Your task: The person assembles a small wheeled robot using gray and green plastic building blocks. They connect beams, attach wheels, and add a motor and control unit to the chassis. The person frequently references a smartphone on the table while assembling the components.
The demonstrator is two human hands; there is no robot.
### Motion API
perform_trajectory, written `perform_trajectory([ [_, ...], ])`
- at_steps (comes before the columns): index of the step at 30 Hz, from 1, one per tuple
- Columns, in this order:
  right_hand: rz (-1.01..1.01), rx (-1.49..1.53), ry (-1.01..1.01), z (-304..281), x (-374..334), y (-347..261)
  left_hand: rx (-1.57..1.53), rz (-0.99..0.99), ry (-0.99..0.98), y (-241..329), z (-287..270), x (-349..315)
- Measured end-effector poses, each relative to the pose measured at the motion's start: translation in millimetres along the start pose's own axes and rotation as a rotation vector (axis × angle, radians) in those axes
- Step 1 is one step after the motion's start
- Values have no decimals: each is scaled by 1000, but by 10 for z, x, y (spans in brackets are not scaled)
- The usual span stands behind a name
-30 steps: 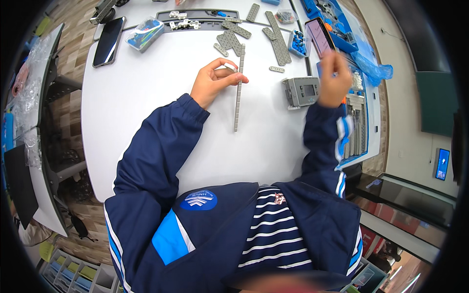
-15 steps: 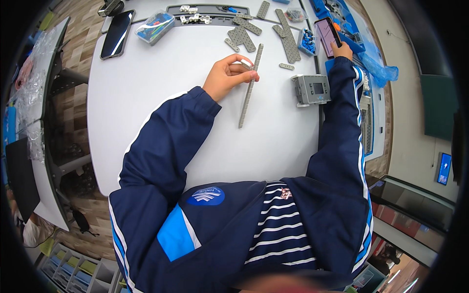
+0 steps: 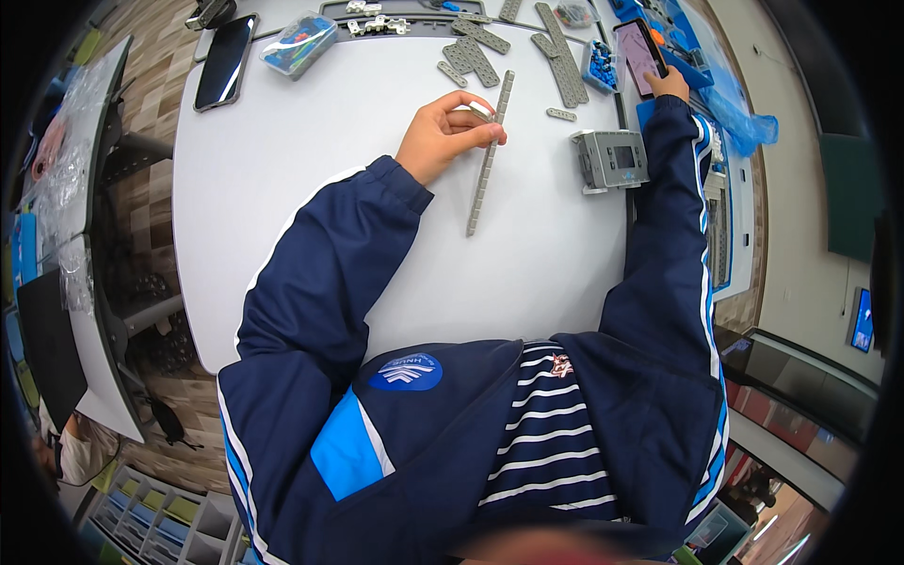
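My left hand (image 3: 435, 141) is closed over the table, pinching a long, thin grey plastic beam (image 3: 482, 188) between thumb and fingers. The beam slants, its top end away from me. A small white piece (image 3: 480, 111) shows at the same fingers, partly hidden by them. Out at the far right, my right hand (image 3: 671, 85) grips the near right corner of a phone (image 3: 637, 56) with a lit pinkish screen. My thumb lies over the screen edge; the other fingers are mostly hidden. Nearest to my right forearm stands a grey controller box (image 3: 612, 160) with a small screen.
Grey perforated plates (image 3: 468, 61) and longer strips (image 3: 562, 71) lie at the back. A tub of blue pins (image 3: 601, 64), a clear box of coloured parts (image 3: 299, 45) and a dark phone (image 3: 226, 61) surround them. A blue parts tray (image 3: 686, 61) is at far right.
The whole view has shifted slightly. My left fingers have curled a little differently around the beam and white piece. My right hand stays at the phone.
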State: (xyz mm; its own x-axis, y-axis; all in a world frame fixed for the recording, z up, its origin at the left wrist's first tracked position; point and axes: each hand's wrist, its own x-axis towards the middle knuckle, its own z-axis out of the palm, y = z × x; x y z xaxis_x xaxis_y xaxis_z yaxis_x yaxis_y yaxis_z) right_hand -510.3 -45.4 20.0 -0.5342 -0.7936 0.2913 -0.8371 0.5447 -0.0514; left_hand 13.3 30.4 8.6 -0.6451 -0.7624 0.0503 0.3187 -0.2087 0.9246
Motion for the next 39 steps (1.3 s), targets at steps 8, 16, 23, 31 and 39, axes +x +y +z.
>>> perform_trajectory([
  [8, 42, 31, -70, -92, -51, -58, 7, -10, 6, -5, 4, 6],
  [16, 4, 33, -45, -80, -50, -33, 8, -16, 13, 5, 6, 5],
  [23, -8, 30, -8, -52, -32, -13, 10, -19, 14, 12, 5, -1],
  [31, -47, 115, 116, -62, -50, -23, 5, -21, 14, 18, 11, -2],
  [39, -710, 29, 505, -265, 124, -329, -3, -14, -4, 17, 0, 11],
])
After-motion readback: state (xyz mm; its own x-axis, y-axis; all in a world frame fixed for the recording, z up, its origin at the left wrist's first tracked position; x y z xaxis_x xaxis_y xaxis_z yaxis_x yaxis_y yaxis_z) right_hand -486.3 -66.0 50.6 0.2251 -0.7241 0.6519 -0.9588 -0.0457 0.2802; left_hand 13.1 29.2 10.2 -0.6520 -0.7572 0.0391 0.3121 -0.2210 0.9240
